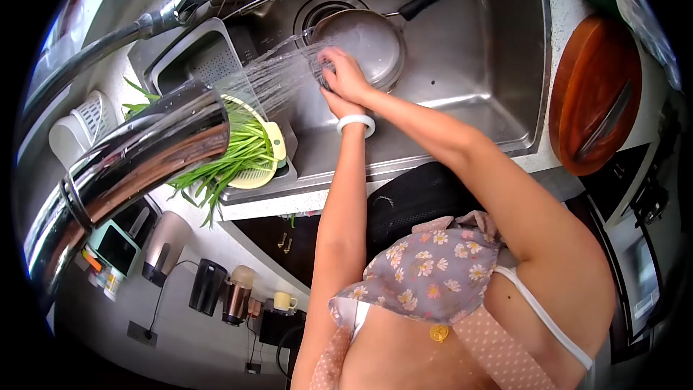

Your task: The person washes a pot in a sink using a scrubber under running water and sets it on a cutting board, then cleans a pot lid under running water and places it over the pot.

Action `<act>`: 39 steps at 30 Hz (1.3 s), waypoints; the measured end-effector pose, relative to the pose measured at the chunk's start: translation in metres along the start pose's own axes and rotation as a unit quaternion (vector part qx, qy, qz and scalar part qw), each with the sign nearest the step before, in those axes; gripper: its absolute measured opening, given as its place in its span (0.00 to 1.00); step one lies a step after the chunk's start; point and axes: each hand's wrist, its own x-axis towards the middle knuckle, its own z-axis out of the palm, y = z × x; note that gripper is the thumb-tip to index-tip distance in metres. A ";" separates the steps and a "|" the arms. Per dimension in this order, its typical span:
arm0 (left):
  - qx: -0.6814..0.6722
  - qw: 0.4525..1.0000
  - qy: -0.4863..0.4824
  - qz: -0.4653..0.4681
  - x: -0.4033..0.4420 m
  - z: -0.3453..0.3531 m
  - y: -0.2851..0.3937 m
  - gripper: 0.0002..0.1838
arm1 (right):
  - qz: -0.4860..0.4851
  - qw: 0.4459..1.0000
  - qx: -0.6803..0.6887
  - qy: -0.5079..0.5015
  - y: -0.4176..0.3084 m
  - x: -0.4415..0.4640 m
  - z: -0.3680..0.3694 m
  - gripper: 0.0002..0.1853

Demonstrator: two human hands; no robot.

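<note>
Head: hands (346, 78) in spray (278, 78), inside sink rim (546, 43)

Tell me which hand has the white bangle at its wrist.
The left hand: the white bangle circles its wrist, while the right hand shows a bare wrist.

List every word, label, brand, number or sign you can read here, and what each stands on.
None can be read.
Small white bottle with a coloured label: too small and blurred to read.
Round gold-coloured pendant: any marking is too small to read.
Round grey pan with a black handle: no lettering visible.
</note>
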 end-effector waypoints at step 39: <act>0.158 0.983 0.011 -0.091 -0.017 -0.012 0.061 0.26 | -0.283 0.793 -0.490 -0.226 0.051 0.075 -0.064 0.09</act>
